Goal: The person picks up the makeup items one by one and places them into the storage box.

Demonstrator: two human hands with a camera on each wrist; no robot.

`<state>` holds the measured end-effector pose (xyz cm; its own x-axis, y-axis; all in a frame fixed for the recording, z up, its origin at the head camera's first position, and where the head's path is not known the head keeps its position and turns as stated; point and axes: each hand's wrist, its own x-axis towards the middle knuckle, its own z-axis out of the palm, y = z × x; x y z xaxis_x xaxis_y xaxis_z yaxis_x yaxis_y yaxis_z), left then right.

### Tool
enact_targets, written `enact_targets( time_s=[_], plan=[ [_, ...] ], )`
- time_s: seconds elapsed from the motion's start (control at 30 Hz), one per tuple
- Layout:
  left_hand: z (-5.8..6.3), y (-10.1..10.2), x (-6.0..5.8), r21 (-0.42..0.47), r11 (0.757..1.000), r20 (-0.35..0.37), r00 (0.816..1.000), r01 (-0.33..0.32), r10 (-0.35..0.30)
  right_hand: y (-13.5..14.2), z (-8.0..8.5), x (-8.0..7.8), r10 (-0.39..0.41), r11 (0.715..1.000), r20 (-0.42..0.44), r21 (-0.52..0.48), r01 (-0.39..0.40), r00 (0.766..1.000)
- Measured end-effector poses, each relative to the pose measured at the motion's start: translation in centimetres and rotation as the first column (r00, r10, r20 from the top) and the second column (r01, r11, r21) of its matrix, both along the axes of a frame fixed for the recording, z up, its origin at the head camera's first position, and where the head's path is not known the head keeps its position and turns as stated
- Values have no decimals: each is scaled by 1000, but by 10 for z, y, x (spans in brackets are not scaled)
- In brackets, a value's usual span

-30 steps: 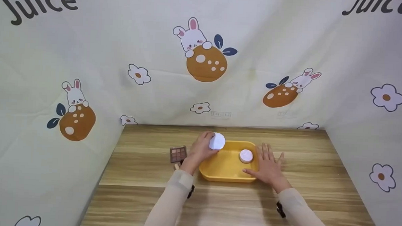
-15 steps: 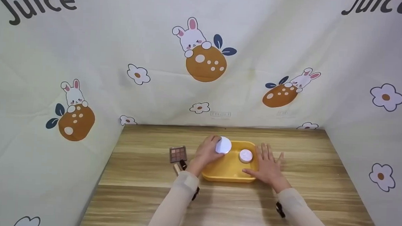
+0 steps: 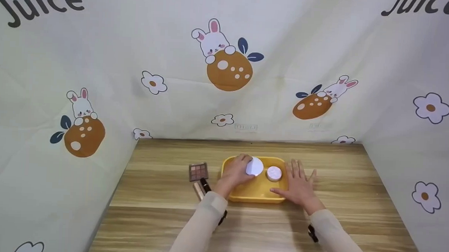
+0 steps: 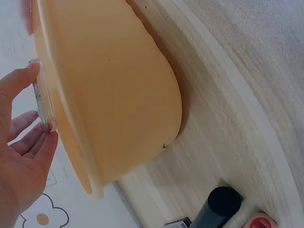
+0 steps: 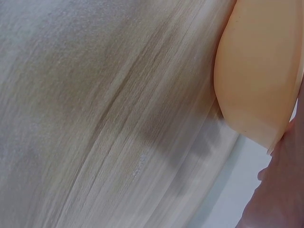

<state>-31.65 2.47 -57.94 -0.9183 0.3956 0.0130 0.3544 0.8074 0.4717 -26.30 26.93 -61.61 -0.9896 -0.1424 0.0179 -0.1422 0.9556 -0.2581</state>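
My left hand [image 3: 237, 171] pinches a flat, round white compact [image 3: 255, 166] by its edge, low over the left half of a yellow tray [image 3: 257, 192]. In the left wrist view the compact [image 4: 45, 97] stands edge-on with a clear rim, thumb on one side and fingers on the other, by the tray's lip. A small round jar with a pale lid [image 3: 274, 173] sits in the tray's right side. My right hand [image 3: 300, 184] rests on the tray's right rim, fingers spread straight and thumb reaching over the inside.
Left of the tray, an eyeshadow palette [image 3: 198, 172] lies on the wooden table [image 3: 157, 191]. A black tube [image 3: 205, 184] and a beige tube [image 3: 198, 190] lie side by side, partly behind my left sleeve. Printed cloth walls [image 3: 277, 128] border the table at the back and sides.
My left hand has carried the compact rightward and slightly toward me, from the tray's left rim to over its inside. The right hand and the jar have stayed put.
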Motion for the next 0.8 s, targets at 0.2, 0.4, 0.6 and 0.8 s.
enact_targets(
  time_s=[0.2, 0.4, 0.6, 0.8],
  plan=[
    [-3, 5, 0, 1, 1000, -8, 1000, 19, -19, 0, 1, 0, 4, 1000, -5, -1, -4, 1000],
    [-4, 8, 0, -5, 1000, 13, 1000, 20, -19, -1, 1, 0, 1, 1000, -11, 6, 0, 1000],
    [-7, 10, -1, -30, 999, 14, 1000, 22, -21, -1, 1, 0, -1, 1000, -20, 4, 1, 1000],
    [-9, 12, -1, -47, 999, 22, 1000, 18, -17, 0, 2, 1, -3, 1000, -12, 14, 3, 1000]
  ],
)
